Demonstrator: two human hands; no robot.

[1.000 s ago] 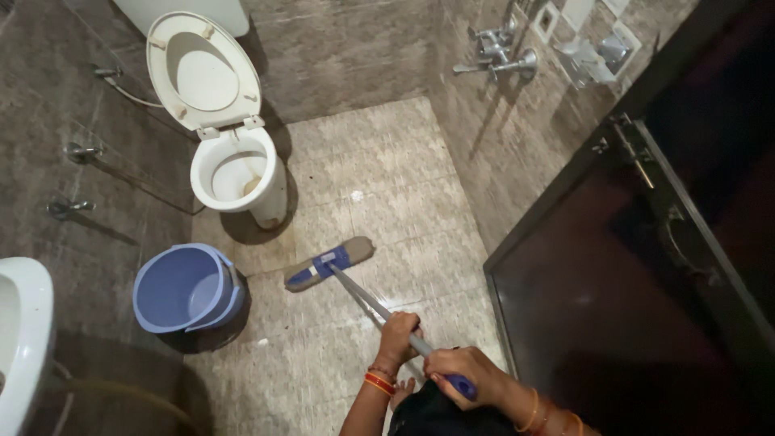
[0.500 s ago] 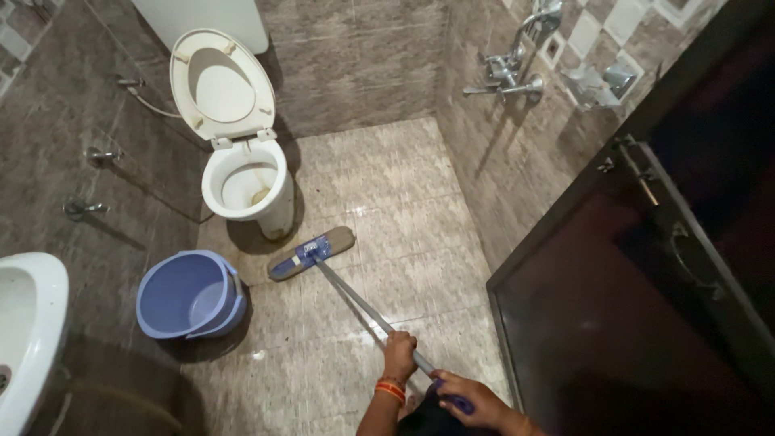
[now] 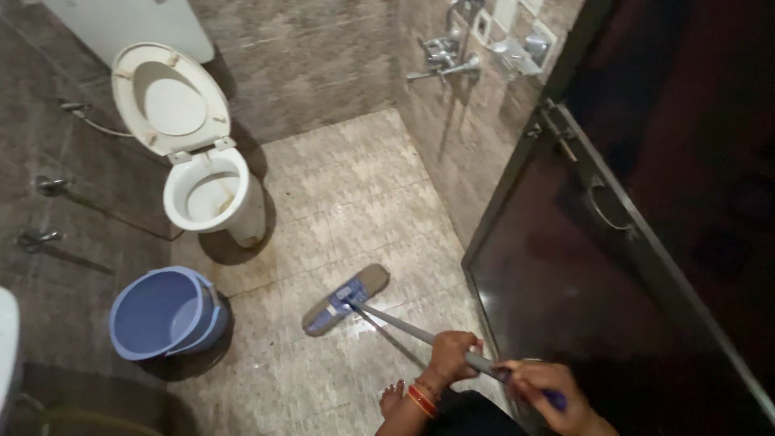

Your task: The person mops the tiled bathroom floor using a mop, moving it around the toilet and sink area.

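Both hands, left (image 3: pixel 449 355) and right (image 3: pixel 546 389), are gripping the flat mop (image 3: pixel 345 299), its head lying mid-floor between blue bucket (image 3: pixel 158 314) and dark door (image 3: pixel 597 266).

Mop (image 3: pixel 345 299): matt metal pole, cloth pad w/ blue plastic. Floor (image 3: pixel 355 186): stone-look tile, wet sheen. Bucket (image 3: pixel 161 313): smooth blue plastic. Toilet (image 3: pixel 206 194): glossy white ceramic.

Brown tiled walls (image 3: pixel 323 56); wet floor (image 3: pixel 355 202) (dim)
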